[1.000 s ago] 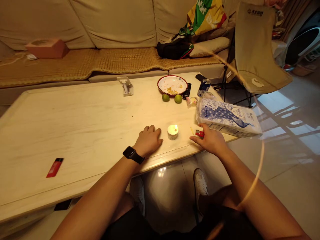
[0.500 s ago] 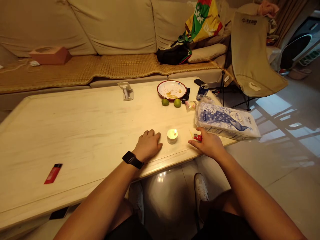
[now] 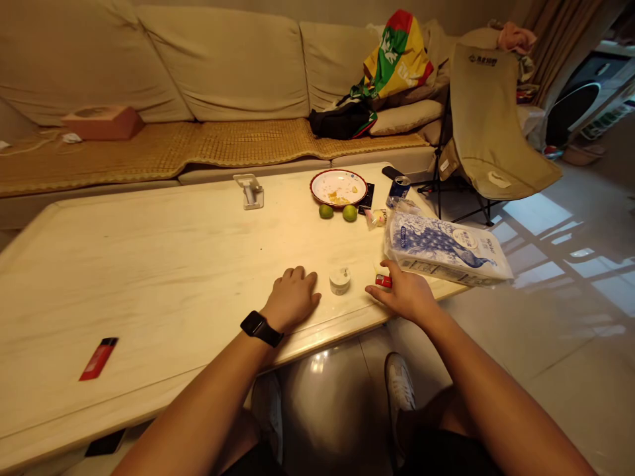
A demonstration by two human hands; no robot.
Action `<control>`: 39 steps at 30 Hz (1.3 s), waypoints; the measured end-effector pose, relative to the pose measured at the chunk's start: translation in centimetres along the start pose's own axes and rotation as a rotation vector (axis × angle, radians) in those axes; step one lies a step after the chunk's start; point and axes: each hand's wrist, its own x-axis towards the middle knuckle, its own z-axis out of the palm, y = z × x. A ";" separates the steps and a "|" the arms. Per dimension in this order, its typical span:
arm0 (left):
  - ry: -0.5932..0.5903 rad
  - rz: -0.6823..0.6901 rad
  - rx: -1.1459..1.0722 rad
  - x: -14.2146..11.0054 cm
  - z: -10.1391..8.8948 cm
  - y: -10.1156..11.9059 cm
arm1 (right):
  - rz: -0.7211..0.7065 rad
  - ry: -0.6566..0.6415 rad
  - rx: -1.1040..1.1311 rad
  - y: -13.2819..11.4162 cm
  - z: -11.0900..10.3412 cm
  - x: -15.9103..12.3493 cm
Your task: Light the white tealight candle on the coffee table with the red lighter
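A small white candle (image 3: 340,283) in a cup stands on the pale table (image 3: 188,264) between my two hands. No flame shows on it. My left hand (image 3: 292,301), with a black watch on the wrist, rests palm down to the left of the candle, fingers apart and holding nothing. To the candle's right, my right hand (image 3: 407,291) is curled round a red lighter (image 3: 383,281), whose metal end pokes out between thumb and forefinger. The other fingers are hidden. A thin yellowish streak beside the lighter is too small to make out.
A wrapped tissue pack (image 3: 446,244) lies right of my right hand. Farther back are a plate with scraps (image 3: 338,178), limes (image 3: 350,213), a blue can (image 3: 398,190) and a phone stand (image 3: 249,192). A flat red object with a black end (image 3: 98,359) lies left.
The bright flame on the candle is gone. My right hand has shifted slightly left with the red lighter. My left hand stays in place while the view tilts up a little.
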 end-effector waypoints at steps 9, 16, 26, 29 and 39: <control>0.018 0.012 -0.005 0.0 0.3 -0.1 | -0.057 -0.037 -0.020 -3.3 -0.4 1.1; 0.027 0.010 -0.010 0.0 0.6 -0.2 | -0.082 -0.073 -0.052 -5.3 -0.6 2.1; 0.032 0.011 -0.015 -0.1 0.4 0.0 | -0.085 -0.087 -0.058 -5.8 -0.6 2.6; 0.035 0.012 -0.020 -0.1 0.5 -0.1 | -0.087 -0.072 -0.045 -5.7 -0.4 2.6; 0.006 0.001 -0.034 0.1 0.5 -0.1 | -0.036 0.029 0.024 -4.1 -0.4 2.2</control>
